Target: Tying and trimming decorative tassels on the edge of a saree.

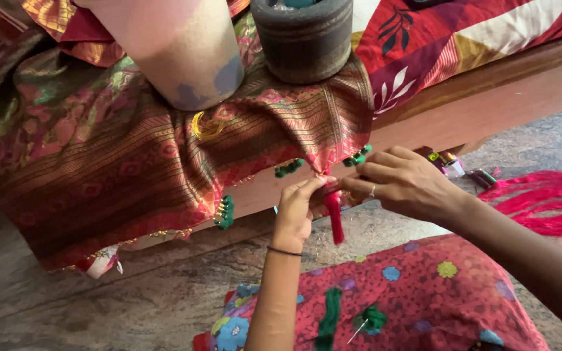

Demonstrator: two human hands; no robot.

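Both hands point(352, 192) on red tassel point(335, 218)

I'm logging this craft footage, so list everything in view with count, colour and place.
sari cloth: one, maroon and gold, draped over the wooden edge
red tassel: one, at the cloth's corner, between both hands
green tassels: at least three, along the cloth's hem
stone mortar: one, dark grey, on the cloth, top centre
pale cylinder: one, cream with blue patches, left of the mortar
red thread bundle: one, on the floor at right
green thread: loose strands, on the lap
needle: one, silvery, on the lap
bedspread: one, red patterned, top right
thread spools: several, on the floor behind the right hand
left hand: pinching the tassel's top
right hand: ringed, pinching the same spot
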